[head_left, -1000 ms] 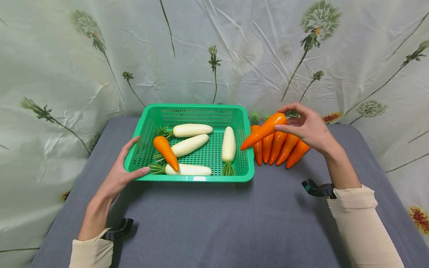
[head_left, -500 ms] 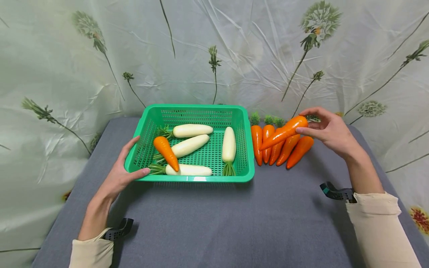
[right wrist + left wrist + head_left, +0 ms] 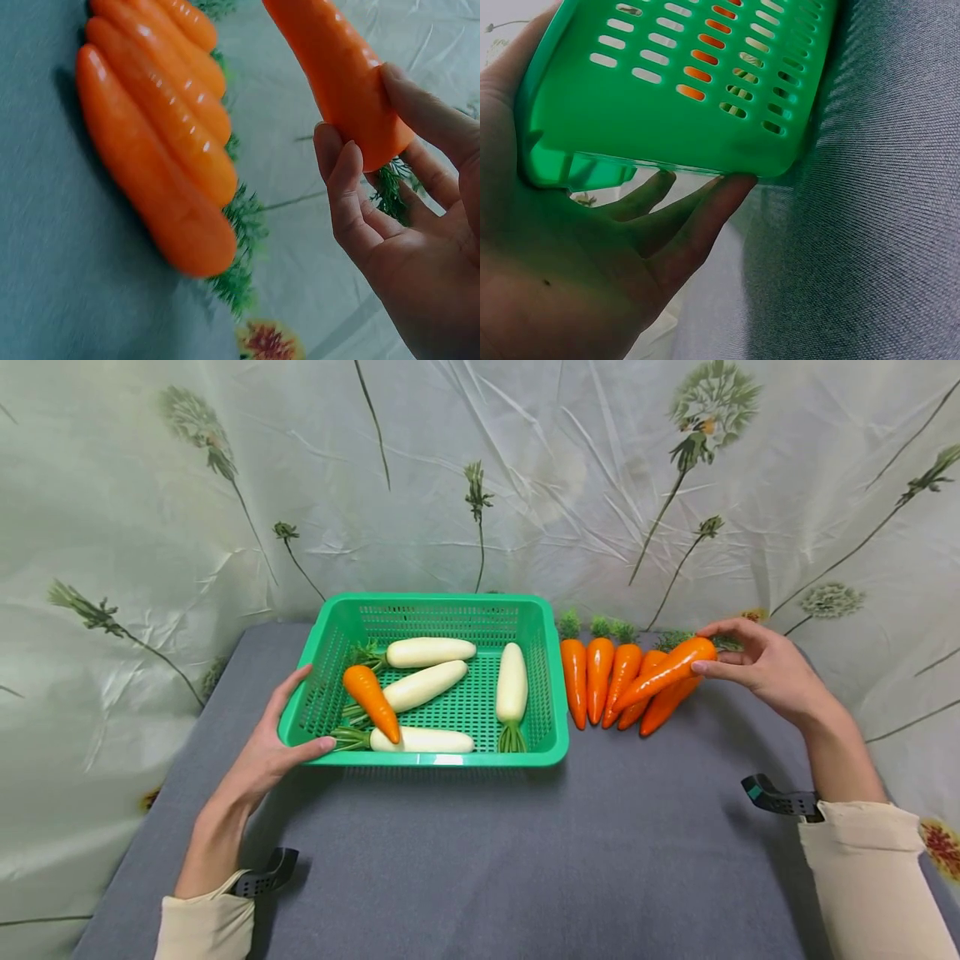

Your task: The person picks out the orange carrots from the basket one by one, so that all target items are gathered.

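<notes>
My right hand [image 3: 780, 672] pinches a carrot [image 3: 671, 671] by its thick top end, between thumb and fingers. In the right wrist view green leaves show below that end of the held carrot [image 3: 345, 90]. It hangs over a row of several carrots [image 3: 575, 681] lying on the table, their leaves towards the curtain. My left hand [image 3: 262, 747] grips the left end of a green plastic basket [image 3: 450, 761], thumb on the front rim and fingers along the side. Inside lie several white radishes [image 3: 431, 652]. One carrot [image 3: 371, 703] rests across two of them.
A grey cloth covers the table [image 3: 480, 860]. Behind it hangs a pale curtain [image 3: 420, 468] with a dandelion print. The basket stands at the back of the table, close beside the carrot row.
My right hand has moved right and slightly nearer with the carrot, from the basket's right rim to above the right end of the row. The left hand and basket stay put.
</notes>
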`<state>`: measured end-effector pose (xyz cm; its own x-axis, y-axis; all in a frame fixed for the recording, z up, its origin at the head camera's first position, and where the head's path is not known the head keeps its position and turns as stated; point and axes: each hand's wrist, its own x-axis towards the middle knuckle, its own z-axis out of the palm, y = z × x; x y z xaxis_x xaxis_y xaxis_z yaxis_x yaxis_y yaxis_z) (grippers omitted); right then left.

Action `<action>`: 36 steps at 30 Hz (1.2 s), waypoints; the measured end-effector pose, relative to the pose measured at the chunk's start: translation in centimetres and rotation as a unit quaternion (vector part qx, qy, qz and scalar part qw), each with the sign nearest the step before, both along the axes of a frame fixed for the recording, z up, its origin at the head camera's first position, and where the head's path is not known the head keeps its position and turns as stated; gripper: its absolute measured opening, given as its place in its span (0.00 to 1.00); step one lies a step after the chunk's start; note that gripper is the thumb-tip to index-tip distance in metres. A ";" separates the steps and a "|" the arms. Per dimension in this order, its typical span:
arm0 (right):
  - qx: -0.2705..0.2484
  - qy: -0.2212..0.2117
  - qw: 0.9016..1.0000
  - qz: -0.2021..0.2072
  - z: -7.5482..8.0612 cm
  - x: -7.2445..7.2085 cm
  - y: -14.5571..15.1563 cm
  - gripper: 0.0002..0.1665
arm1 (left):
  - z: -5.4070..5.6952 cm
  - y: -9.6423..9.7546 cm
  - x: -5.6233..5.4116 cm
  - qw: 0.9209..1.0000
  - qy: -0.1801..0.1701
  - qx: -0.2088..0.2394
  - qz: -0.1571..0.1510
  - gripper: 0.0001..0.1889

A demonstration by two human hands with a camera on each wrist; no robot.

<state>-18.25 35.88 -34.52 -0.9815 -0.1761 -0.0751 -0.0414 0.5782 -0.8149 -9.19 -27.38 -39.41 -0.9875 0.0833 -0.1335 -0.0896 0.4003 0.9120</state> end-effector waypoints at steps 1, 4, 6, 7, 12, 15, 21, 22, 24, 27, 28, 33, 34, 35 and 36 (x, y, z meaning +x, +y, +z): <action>0.007 -0.005 1.000 0.000 -0.2 0.1 0.3 0.30 | 0.0 0.0 0.0 1.000 0.000 -0.001 0.000 0.56; 0.014 -0.016 1.000 -0.003 -0.7 0.2 1.2 0.31 | 0.0 0.0 0.0 1.000 0.003 -0.002 0.000 0.56; 0.018 -0.020 1.000 -0.003 -1.0 0.2 1.8 0.29 | 0.1 0.0 0.0 1.000 0.005 -0.002 -0.001 0.56; 0.021 -0.023 1.000 -0.003 -1.1 0.3 2.0 0.29 | 0.1 0.0 0.0 1.000 0.005 -0.001 0.000 0.56; 0.032 -0.040 0.999 0.004 -1.8 0.4 3.2 0.29 | 0.0 0.0 0.0 1.000 0.003 0.004 0.002 0.56; 0.045 -0.043 0.998 0.006 -2.1 0.4 3.8 0.30 | 0.0 0.0 0.0 1.000 0.002 0.007 0.004 0.56; 0.064 -0.059 0.996 0.015 -2.9 0.3 4.7 0.31 | -0.1 0.0 -0.1 1.000 0.002 0.007 0.002 0.56; 0.062 -0.061 0.996 0.017 -3.1 0.3 4.8 0.30 | -0.1 0.0 -0.1 1.000 0.003 0.007 0.002 0.56; 0.062 -0.068 0.996 0.023 -3.4 0.2 4.9 0.30 | -0.1 0.0 -0.1 1.000 0.004 0.008 0.002 0.56; 0.071 -0.076 0.994 0.031 -3.8 0.0 5.1 0.31 | 0.0 0.1 -0.1 1.000 0.004 0.010 0.005 0.56; 0.074 -0.078 0.994 0.034 -3.9 -0.1 5.1 0.31 | 0.0 0.1 -0.1 1.000 0.004 0.011 0.005 0.56; 0.066 -0.085 0.993 0.037 -4.6 -0.3 5.1 0.32 | 0.0 0.3 -0.1 1.000 0.001 0.017 0.008 0.56; 0.059 -0.086 0.994 0.036 -4.7 -0.3 5.1 0.32 | 0.0 0.3 -0.1 1.000 0.001 0.017 0.009 0.56; 0.053 -0.087 0.994 0.038 -4.8 -0.2 5.1 0.32 | 0.0 0.3 -0.1 1.000 0.001 0.016 0.009 0.56; 0.047 -0.088 0.994 0.036 -4.9 -0.2 5.1 0.32 | 0.0 0.3 -0.1 1.000 0.001 0.017 0.009 0.56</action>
